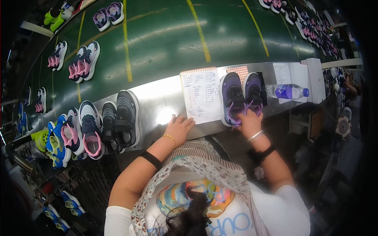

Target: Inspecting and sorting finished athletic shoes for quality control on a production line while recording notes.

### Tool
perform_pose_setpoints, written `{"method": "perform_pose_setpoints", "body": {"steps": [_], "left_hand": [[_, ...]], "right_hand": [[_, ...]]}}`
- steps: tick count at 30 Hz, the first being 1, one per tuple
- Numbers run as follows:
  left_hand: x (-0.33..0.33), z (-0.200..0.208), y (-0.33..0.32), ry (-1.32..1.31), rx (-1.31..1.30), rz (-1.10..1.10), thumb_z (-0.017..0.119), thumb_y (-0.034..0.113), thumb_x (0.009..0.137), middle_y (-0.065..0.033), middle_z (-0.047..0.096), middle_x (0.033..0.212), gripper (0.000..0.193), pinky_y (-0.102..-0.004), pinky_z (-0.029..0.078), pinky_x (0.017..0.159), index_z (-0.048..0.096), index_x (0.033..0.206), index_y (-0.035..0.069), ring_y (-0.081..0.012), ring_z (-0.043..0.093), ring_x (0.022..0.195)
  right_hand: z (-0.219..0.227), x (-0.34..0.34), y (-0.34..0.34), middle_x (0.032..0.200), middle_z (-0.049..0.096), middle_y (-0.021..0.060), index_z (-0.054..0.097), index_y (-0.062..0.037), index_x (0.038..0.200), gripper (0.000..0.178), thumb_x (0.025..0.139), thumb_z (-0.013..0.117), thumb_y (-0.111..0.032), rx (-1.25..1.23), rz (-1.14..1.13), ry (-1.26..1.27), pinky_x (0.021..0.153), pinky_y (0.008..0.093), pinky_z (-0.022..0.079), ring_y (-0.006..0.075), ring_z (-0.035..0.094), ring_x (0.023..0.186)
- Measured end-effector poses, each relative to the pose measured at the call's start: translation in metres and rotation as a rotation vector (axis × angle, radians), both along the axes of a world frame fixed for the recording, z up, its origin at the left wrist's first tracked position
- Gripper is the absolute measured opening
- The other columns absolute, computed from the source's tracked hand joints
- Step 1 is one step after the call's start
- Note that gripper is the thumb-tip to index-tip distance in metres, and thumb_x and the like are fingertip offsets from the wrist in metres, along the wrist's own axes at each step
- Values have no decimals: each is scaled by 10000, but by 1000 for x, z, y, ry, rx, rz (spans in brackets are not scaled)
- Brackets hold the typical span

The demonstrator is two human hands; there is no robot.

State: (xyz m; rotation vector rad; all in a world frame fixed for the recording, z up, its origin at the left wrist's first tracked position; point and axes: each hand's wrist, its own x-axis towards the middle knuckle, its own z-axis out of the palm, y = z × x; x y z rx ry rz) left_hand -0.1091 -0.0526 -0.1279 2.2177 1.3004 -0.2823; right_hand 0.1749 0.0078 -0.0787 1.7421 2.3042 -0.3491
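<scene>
A pair of dark sneakers with purple lining (233,94) stands on the metal ledge (157,88), toes pointing away from me. At their heels, my right hand (250,122) is closed on the collars, its fingertips partly hidden in the openings. My left hand (179,129) lies flat on the ledge's near edge, fingers spread and holding nothing. Its fingertips reach the lower left corner of a spiral notebook (201,96) with handwritten pages. Beneath the sneakers are a red-and-white printed sheet (239,71) and a dark flat item, mostly covered.
Left on the ledge stands a row of sneakers, including a black pair (126,114) and a pink-lined one (91,129). A water bottle (287,91) lies right, by papers and a white box (314,78). Beyond, a green conveyor belt (165,43) carries several pairs.
</scene>
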Motion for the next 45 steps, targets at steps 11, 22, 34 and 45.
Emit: {"method": "perform_pose_setpoints", "body": {"steps": [11,22,34,45], "left_hand": [[-2,2,10,-35,-44,31,516,142,789,22,432,1267,475,-481,243,1016,442,1257,184,-201,364,1196],[-1,5,16,-43,-52,-2,516,135,787,19,437,1246,420,-491,236,1020,502,1203,188,-191,360,1198],[-3,11,25,34,-128,-13,589,196,772,-63,150,1445,458,-487,226,1025,498,1216,266,-259,254,1269],[0,7,16,15,-143,18,626,201,737,-72,163,1446,478,-487,222,1027,509,1192,295,-256,269,1260]], "right_hand": [[2,-3,10,836,522,54,651,-224,827,347,517,783,-306,-42,3,0,867,549,274,243,551,834],[6,-3,4,824,519,50,649,-226,816,334,520,778,-309,-22,6,-27,846,538,283,237,551,812],[4,-2,4,820,517,51,650,-226,812,331,516,781,-296,-42,9,-12,842,541,282,236,547,817],[5,2,2,826,519,53,651,-232,820,348,506,785,-303,-55,34,-19,842,538,280,234,547,823]]}}
